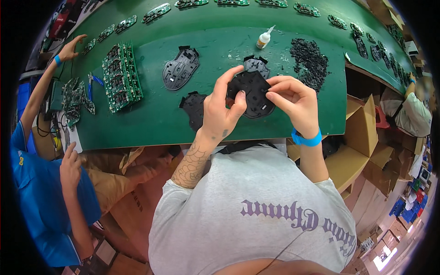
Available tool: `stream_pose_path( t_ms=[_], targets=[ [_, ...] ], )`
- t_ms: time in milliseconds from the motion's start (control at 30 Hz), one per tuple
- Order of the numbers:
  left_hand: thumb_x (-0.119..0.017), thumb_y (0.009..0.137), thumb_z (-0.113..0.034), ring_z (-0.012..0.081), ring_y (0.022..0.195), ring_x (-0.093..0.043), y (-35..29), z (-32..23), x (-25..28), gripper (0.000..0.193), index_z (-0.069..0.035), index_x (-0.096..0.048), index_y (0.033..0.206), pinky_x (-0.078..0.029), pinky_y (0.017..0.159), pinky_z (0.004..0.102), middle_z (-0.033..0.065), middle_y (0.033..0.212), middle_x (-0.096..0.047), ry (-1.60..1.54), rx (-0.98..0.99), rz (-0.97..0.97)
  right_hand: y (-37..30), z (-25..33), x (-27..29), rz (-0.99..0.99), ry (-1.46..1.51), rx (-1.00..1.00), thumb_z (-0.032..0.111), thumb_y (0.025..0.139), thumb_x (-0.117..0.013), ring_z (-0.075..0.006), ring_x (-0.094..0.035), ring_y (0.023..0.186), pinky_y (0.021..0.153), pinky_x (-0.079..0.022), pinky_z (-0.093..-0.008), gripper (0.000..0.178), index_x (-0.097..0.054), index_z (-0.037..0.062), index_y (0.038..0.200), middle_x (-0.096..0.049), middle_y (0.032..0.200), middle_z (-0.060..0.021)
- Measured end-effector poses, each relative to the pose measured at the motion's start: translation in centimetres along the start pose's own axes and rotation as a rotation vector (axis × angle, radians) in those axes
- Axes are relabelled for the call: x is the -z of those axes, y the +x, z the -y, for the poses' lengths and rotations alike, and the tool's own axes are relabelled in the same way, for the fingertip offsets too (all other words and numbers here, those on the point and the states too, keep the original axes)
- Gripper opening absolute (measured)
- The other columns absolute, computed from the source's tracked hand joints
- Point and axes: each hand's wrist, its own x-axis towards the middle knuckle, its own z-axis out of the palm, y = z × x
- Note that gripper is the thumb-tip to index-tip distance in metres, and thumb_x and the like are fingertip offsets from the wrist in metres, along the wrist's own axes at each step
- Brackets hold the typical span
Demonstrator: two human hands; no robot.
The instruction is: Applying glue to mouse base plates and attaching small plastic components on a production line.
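Observation:
A black plastic shell [253, 97], shaped like the base of a computer mouse, is held above the table's near edge. My left hand [223, 103] is closed on its left side, thumb across its face. At its right edge, my right hand [295, 98] has thumb and forefinger pinched together; whatever is between them is too small to make out. Just beyond lies another black shell [257, 65], partly hidden by the held one. More shells lie to the left: a whole one [181, 68], and one [193, 110] partly covered by my left hand.
On the green table [156, 117] are a heap of small black pieces [308, 64], a white dropper bottle [264, 39], stacked green circuit boards [120, 78] and blue-handled pliers [93, 82]. Boards line the far side. A co-worker's hand [68, 51] reaches in at left. Cardboard boxes [357, 137] stand right.

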Motion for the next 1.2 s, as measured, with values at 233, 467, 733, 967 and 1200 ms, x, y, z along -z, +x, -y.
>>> stream_pose_path(
  t_ms=[233,467,733,967,1200],
  targets=[
    [-0.053,0.083,0.001,0.0105,0.081,-0.061,0.8,-0.6,-0.2,0.045,0.0,-0.049,0.128,-0.051,0.069,0.0238,0.0086,0.103,-0.062,0.055,-0.044,0.113,0.0,-0.5,0.9,-0.003,0.081,-0.116,-0.001,0.074,-0.075,-0.01,-0.062,0.08,0.074,-0.052,-0.023,0.029,-0.058,0.001,0.098,-0.063,0.09,-0.0035],
    [-0.052,0.084,-0.004,0.0102,0.084,-0.059,2.4,-1.6,-0.9,0.051,-0.001,-0.044,0.134,-0.05,0.073,0.0261,0.0091,0.108,-0.061,0.051,-0.017,0.286,0.5,-0.6,3.8,0.102,0.216,-0.224,0.0,0.078,-0.072,-0.0118,-0.064,0.085,0.078,-0.053,-0.026,0.028,-0.063,-0.0021,0.104,-0.067,0.093,-0.0071],
    [-0.055,0.086,0.0,0.0111,0.075,-0.06,1.5,0.3,0.1,0.063,0.001,-0.029,0.143,-0.051,0.068,0.0261,0.0096,0.099,-0.063,0.012,-0.07,0.183,11.5,-4.0,27.5,-0.651,-0.554,0.049,0.021,0.077,-0.073,-0.016,-0.065,0.082,0.075,-0.051,-0.0274,0.034,-0.07,-0.0002,0.103,-0.071,0.096,-0.0108],
    [-0.051,0.09,-0.005,0.0094,0.067,-0.057,-1.5,0.4,2.9,0.051,0.003,-0.038,0.139,-0.048,0.064,0.0229,0.0075,0.088,-0.065,0.079,0.102,-0.027,16.7,-5.8,32.2,-0.825,-0.894,-0.135,0.029,0.072,-0.075,-0.0184,-0.067,0.078,0.075,-0.05,-0.0298,0.031,-0.074,0.0052,0.092,-0.072,0.086,-0.0102],
    [-0.049,0.091,-0.004,0.0086,0.066,-0.056,-1.2,0.0,3.4,0.048,0.003,-0.04,0.138,-0.047,0.062,0.0224,0.0067,0.086,-0.064,0.112,0.087,-0.089,19.1,-5.4,31.3,-0.847,-1.073,-0.222,0.031,0.072,-0.072,-0.0306,-0.066,0.092,0.086,-0.05,-0.0377,0.03,-0.074,0.008,0.09,-0.07,0.096,-0.015]
  ],
)
